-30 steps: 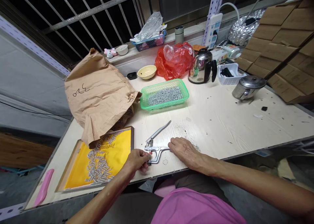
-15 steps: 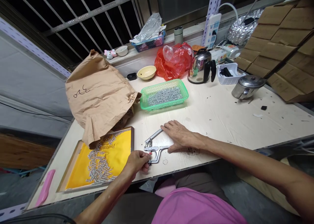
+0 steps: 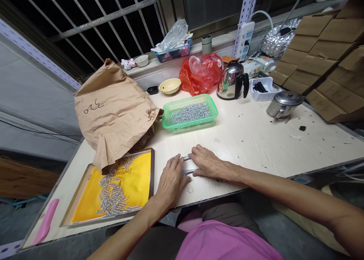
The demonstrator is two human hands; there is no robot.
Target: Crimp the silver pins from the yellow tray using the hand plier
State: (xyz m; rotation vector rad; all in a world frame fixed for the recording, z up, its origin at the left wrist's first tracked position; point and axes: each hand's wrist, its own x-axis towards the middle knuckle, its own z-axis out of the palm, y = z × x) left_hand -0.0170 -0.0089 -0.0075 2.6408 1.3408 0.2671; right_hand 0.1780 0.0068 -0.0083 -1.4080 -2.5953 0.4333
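A grey metal plier-like hand tool lies on the table between my two hands. My right hand grips its two handles from the right, fingers on the upper handle and thumb by the lower one. Over the tool's head lies my left hand, fingers together and bent round it, hiding the spring and jaw end. To the left, a shallow tray lined with yellow cloth holds many small silvery metal pins. Beyond my hands stands a green plastic basket with more small metal pieces.
A crumpled brown paper bag overhangs the tray's back edge. Behind the basket are a cream bowl, a red plastic bag and a steel kettle. A lidded metal pot and stacked cardboard stand right. A pink-handled object lies front left.
My left hand has gone from pinching at the tool's lower front end to covering its head. The handles are closer together now, with my right hand still on them.
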